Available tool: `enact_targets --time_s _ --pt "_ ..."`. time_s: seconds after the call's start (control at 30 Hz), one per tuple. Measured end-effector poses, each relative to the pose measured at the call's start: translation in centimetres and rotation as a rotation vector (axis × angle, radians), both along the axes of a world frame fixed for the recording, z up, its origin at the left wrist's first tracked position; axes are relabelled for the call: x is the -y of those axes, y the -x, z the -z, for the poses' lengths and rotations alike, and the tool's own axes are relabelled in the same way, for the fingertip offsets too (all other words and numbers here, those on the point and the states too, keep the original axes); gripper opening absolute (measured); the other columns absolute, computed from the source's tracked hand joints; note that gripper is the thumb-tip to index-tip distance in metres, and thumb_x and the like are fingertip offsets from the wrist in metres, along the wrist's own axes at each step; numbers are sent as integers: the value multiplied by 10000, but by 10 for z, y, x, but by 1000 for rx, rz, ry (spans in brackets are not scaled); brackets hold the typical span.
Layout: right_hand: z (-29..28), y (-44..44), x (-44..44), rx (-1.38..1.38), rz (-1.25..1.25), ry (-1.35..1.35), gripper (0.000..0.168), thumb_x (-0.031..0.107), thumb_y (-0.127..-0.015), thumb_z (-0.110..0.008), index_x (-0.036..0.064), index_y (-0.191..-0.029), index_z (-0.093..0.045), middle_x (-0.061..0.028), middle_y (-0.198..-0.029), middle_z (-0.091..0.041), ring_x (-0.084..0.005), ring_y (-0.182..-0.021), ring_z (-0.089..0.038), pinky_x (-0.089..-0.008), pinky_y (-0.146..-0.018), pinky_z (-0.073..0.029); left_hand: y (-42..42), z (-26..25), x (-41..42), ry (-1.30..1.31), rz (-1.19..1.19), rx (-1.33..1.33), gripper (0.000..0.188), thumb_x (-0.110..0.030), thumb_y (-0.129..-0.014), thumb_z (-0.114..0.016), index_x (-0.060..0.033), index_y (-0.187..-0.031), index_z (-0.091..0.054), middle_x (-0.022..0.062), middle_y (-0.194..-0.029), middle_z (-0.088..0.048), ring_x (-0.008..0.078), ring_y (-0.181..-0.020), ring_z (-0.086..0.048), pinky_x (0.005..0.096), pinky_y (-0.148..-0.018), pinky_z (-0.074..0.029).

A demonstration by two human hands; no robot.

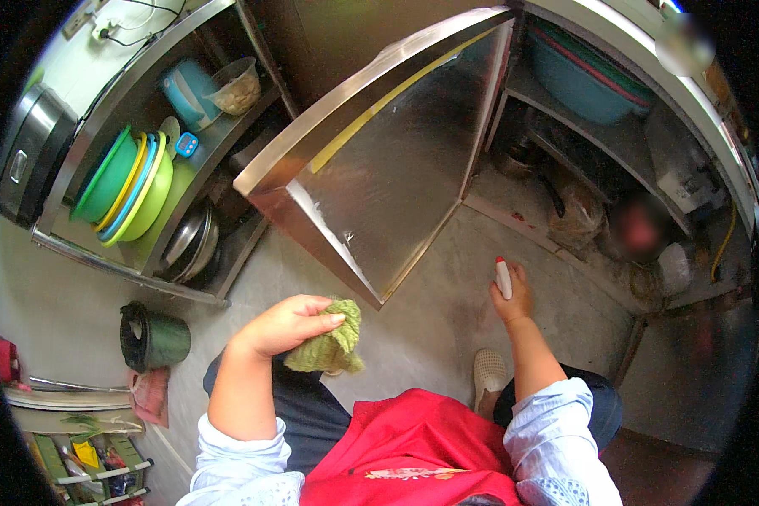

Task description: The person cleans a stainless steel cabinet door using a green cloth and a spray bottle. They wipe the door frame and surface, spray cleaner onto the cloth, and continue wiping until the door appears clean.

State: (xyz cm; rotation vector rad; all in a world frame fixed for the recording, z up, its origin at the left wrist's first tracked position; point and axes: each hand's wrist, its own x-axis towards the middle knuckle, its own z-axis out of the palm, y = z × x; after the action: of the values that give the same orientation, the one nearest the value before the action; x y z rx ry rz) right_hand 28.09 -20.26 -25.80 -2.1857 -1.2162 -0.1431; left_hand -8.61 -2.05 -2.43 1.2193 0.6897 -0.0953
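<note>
My left hand (297, 326) grips a crumpled green cloth (332, 338) above my knee. In my right hand (514, 297) is a small white bottle or tube with a red tip (504, 278), its tip pointing away from me. Between and beyond both hands, a stainless steel cabinet door (405, 171) stands swung outward. Its inner face bears a yellow strip and a torn white strip along its edges. Neither hand touches the door.
The cabinet shelf (582, 133) at right holds basins (582, 76); pots and plastic bags sit below. At left, a metal rack (133, 278) carries colourful bowls (145, 190), with a dark green bin (158, 338) beside it. My shoe (489, 373) rests on the floor.
</note>
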Motion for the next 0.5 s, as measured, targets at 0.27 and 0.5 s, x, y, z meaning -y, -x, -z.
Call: enact_targets --time_s 0.27,0.5 --pt "-149 43 -39 -348 -463 -382 441 -29 -676 -594 27 -1113 -565 -115 -999 -578 -241 -837 -570 -294 -772 -462 -18 10 20 57 -58 200 292 -262 -987 -481 -29 -1141 -567 7 -998 -643 83 -883 -603 264 -774 -498" --pt "-263 127 -31 -272 -695 -279 468 -70 -607 -581 -16 -1071 -553 -162 -921 -553 -348 -828 -561 -379 -740 -479 -7 -18 21 224 -119 529 377 -152 -924 -528 24 -1255 -497 95 -1170 -607 177 -1054 -599 326 -916 -477"
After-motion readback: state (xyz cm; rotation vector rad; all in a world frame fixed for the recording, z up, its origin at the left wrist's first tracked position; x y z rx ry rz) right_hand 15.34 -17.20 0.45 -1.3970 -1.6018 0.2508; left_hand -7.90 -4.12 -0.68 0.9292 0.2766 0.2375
